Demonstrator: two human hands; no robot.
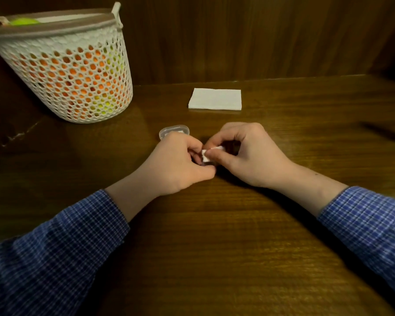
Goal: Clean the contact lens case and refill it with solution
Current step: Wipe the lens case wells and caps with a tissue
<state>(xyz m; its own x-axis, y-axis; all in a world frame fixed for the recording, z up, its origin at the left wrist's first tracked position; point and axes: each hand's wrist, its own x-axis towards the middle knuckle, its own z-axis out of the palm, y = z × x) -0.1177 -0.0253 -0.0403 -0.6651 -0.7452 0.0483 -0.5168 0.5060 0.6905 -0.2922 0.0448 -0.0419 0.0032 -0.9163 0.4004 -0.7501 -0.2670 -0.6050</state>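
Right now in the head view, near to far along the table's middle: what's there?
Hands, left and right, pinching a small white piece → clear plastic case just beyond the left hand → folded white napkin → wooden back panel.

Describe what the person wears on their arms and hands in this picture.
Both arms wear long shirt sleeves in a blue check with fine white lines, left sleeve and right sleeve, ending above the wrists. The left hand and right hand are bare, with no gloves visible.

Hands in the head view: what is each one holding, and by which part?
The right hand pinches a small white tissue piece at its edge between thumb and fingertips. The left hand is closed around something small and mostly hidden; what it is cannot be told.
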